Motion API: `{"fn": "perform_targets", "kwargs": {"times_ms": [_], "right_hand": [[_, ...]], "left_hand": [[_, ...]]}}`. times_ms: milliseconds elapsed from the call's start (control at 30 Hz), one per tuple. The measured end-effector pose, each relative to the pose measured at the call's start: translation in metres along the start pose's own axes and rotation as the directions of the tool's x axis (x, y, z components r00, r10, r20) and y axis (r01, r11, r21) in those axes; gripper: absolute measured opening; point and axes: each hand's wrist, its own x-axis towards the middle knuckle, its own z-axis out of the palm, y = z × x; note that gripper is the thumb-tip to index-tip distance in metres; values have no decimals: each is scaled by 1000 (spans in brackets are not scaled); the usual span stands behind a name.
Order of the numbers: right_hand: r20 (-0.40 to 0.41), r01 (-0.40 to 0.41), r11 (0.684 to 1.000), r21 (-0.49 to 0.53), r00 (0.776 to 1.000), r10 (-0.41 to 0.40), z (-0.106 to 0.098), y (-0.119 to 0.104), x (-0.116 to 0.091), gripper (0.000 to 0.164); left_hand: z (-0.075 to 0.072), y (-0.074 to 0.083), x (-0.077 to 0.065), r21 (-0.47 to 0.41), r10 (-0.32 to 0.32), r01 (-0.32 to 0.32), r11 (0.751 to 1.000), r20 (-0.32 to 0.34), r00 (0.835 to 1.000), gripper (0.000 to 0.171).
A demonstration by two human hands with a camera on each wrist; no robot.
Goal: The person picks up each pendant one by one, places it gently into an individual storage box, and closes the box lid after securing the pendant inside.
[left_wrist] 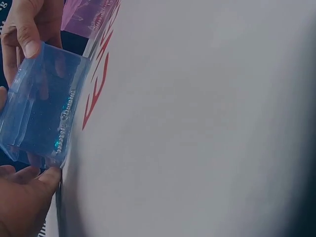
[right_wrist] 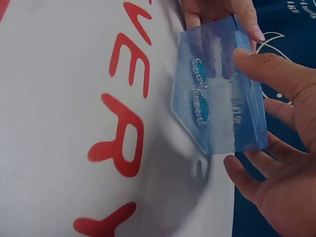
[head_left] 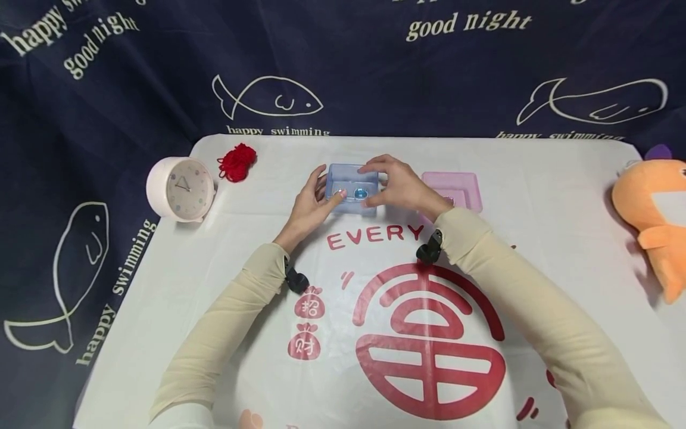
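Both hands hold a see-through blue plastic box (head_left: 351, 173) near the back of the table, its open side tilted toward the head camera. My left hand (head_left: 309, 207) grips the left end, thumb over the front rim. At the other end, my right hand (head_left: 403, 186) holds the box between thumb and spread fingers. In the right wrist view, the right thumb (right_wrist: 266, 64) lies along the rim. Inside the box are two oval blue ornaments (right_wrist: 202, 107) edged with small clear beads; the left thumb partly covers one of them in the head view.
A pink see-through box (head_left: 468, 182) stands behind the right wrist, partly hidden, with something small inside. To the left are a white round clock (head_left: 187, 189) and a bundle of red yarn (head_left: 237, 162). An orange plush toy (head_left: 656, 217) sits at the right edge.
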Motion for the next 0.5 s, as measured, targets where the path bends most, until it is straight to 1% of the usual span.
{"fn": "perform_targets", "kwargs": {"times_ms": [167, 300, 367, 467, 500], "right_hand": [[-1, -9, 1000, 0, 1000, 9, 0, 1, -2, 66], [-1, 7, 999, -40, 1000, -7, -1, 1, 0, 67], [2, 23, 997, -74, 1000, -23, -2, 2, 0, 69], [4, 56, 989, -134, 998, -56, -3, 1, -3, 74], [-2, 70, 987, -147, 997, -71, -5, -1, -6, 76]], "left_hand": [[1, 0, 1, -15, 14, -14, 1000, 12, 1000, 80], [1, -1, 3, -41, 23, -22, 999, 13, 1000, 80], [1, -1, 4, -31, 17, -17, 999, 5, 1000, 80], [-1, 1, 4, 45, 9, -8, 999, -26, 1000, 81], [-4, 4, 3, 95, 21, -17, 995, -36, 999, 81]]}}
